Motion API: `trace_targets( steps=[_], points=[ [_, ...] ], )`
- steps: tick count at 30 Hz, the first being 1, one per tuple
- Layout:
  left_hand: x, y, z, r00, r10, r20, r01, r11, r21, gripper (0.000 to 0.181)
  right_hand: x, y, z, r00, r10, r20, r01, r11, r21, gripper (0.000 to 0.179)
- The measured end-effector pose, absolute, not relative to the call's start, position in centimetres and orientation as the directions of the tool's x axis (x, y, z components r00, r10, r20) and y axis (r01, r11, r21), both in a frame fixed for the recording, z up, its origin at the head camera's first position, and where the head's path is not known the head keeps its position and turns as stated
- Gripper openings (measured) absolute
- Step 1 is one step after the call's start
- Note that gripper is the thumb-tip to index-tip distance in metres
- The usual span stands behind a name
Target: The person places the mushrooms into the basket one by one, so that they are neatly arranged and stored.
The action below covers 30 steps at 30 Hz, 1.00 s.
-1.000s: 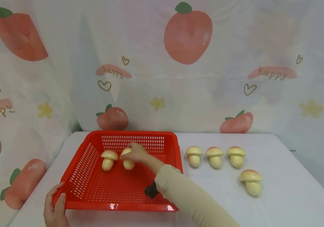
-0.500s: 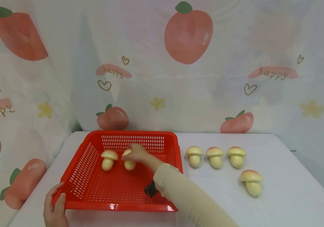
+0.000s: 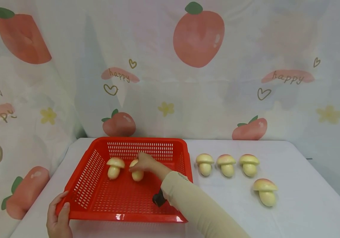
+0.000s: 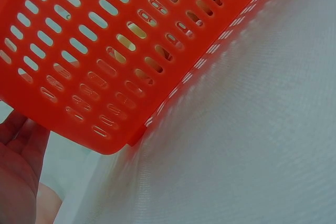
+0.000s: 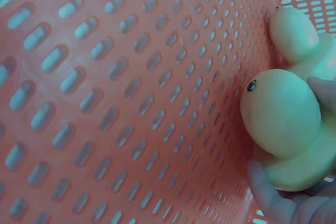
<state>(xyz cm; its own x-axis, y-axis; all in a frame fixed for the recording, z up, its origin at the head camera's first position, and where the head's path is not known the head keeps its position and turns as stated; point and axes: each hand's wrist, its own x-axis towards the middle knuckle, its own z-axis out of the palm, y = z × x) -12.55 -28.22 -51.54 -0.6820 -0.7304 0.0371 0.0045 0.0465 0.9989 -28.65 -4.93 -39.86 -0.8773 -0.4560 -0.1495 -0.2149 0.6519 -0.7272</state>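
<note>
Inside the red plastic basket point(image 3: 122, 216), my right hand point(image 3: 146, 162) holds a cream-yellow toy mushroom point(image 3: 137, 176) by its cap, low over the perforated floor. The right wrist view shows its rounded stem point(image 5: 281, 111) with a small dark tip, the fingers curled round the cap. Just left of it lies a second mushroom point(image 3: 114, 168); in the right wrist view that other mushroom point(image 5: 294, 35) is behind the held one. My left hand point(image 3: 58, 216) grips the basket's front left corner, thumb over the rim. In the left wrist view the left hand point(image 4: 21, 166) is partly cut off.
Right of the basket, a row of mushrooms point(image 3: 205, 164), point(image 3: 226, 165), point(image 3: 249, 165) lies on the white table point(image 3: 226, 198). Another mushroom point(image 3: 265, 191) lies nearer the front. A patterned cloth point(image 3: 170, 82) hangs behind. A dark wrist camera point(image 3: 159, 199) sits under the right sleeve.
My right hand has shifted slightly right and toward the front of the basket, with the mushroom in its fingers. The left hand stays at the basket's corner.
</note>
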Motion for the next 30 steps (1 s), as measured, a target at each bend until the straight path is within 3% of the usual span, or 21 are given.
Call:
trace_targets(
  steps=[13, 23, 30],
  points=[
    [-12.5, -28.2, -51.6, -0.688, -0.723, 0.072, 0.037, 0.064, 0.997, 0.036, -28.3, -4.9, -39.5, -0.876, -0.452, -0.170, -0.200, 0.661, -0.724, 0.029],
    [-12.8, -28.2, -51.3, -0.690, -0.722, 0.061, 0.038, 0.047, 0.998, 0.036, -28.4, -4.3, -38.7, -0.874, -0.428, -0.228, -0.173, 0.714, -0.678, 0.053],
    [-12.6, -28.4, -51.7, -0.690, -0.724, 0.017, -0.021, 0.043, 0.999, 0.035, -28.2, -3.4, -37.0, -0.885, -0.415, -0.210, -0.143, 0.672, -0.727, 0.044]
  ],
)
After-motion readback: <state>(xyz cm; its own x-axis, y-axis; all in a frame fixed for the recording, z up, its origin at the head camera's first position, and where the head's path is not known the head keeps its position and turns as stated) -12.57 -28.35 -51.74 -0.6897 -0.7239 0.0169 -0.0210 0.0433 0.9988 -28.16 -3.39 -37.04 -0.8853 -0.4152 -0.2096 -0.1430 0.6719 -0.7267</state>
